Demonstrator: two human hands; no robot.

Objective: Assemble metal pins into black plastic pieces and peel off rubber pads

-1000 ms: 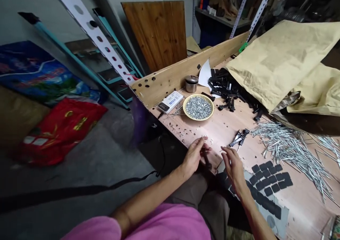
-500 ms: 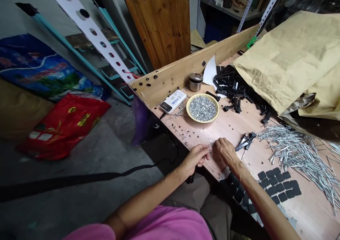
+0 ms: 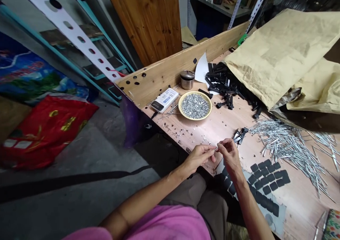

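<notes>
Black pieces (image 3: pixel 242 133) crowd the right fingers (image 3: pixel 225 144) — room lies toward the bowl (image 3: pixel 196 119).

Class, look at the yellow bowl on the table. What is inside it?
The bowl holds many small silvery pieces; its bottom and whatever lies below the top layer are covered.

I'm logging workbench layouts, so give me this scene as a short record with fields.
Left hand: pinching a thin piece
Right hand: fingertips at the same piece; grip unclear
Bowl: yellow-rimmed, filled with small metal pieces
Metal rods: loose heap, right side of the picture
Black pads: squarish, in rows, some on a grey sheet
Black parts: piled beside brown paper
</notes>
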